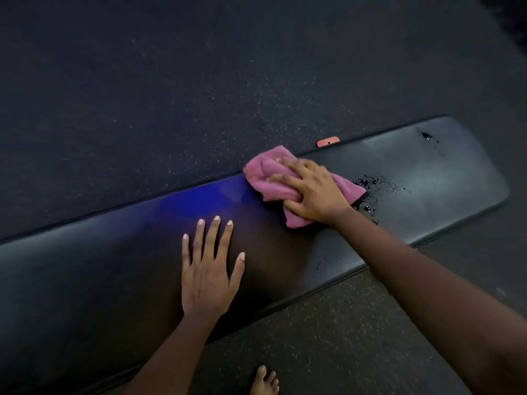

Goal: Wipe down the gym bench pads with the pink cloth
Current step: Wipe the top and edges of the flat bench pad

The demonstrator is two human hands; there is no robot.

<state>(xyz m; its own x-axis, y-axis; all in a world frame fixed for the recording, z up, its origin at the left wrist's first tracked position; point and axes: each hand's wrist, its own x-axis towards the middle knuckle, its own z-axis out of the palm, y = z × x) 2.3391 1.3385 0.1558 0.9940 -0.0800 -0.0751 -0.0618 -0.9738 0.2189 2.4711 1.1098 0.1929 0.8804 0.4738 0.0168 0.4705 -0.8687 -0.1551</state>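
Head view. The bench pad runs on a diagonal across the frame, from the lower left up to a rounded end at the right. Its surface is black, with a blue sheen along the far edge near the middle. It stands over dark speckled flooring.

Your right hand lies on top of the pink cloth, fingers curled and closed down over the bunched fabric, pressing it onto the pad. The cloth sits at the pad's far edge, right of centre, with one corner showing beside your wrist and the larger fold spread out past your fingertips.

Your left hand rests flat on the pad, palm down, fingers straight and spread apart, holding nothing. It is near the cloth, to its left and closer to you, but not touching it.

Dark wet droplets are scattered on the pad just right of the cloth. A second, smaller dark spot lies near the rounded end; it may be liquid or a mark in the cover, and the dim light does not settle which.

A small orange tag shows at the far edge of the pad, just beyond the cloth. One bare foot stands on the floor at the bottom edge of the frame, on the near side of the pad.
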